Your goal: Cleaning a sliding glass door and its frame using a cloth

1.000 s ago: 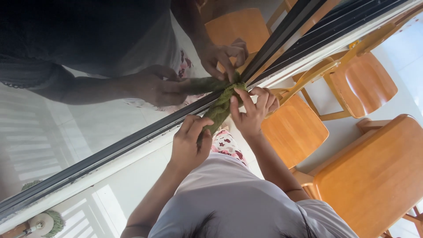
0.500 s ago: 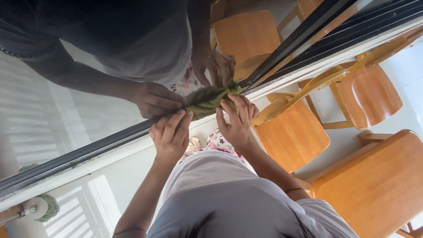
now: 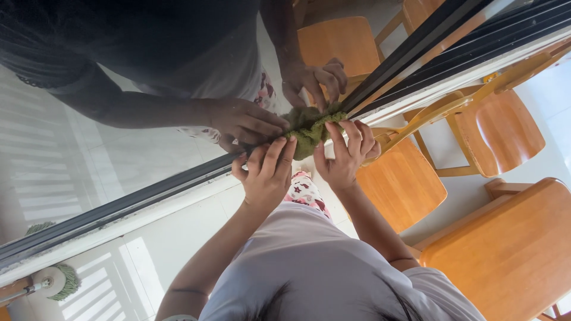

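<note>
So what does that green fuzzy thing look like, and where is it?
Find the big dark glass door with its black frame. Right at the frame, the left hand and right hand bunch a small green cloth against it. It is the only green, woolly thing between the hands.

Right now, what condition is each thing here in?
green cloth: bunched up, pressed against the glass
left hand: gripping the cloth
right hand: gripping the cloth's other end
glass door: reflecting the person
wooden chairs: upright, unoccupied
mop: lying on the floor
</note>
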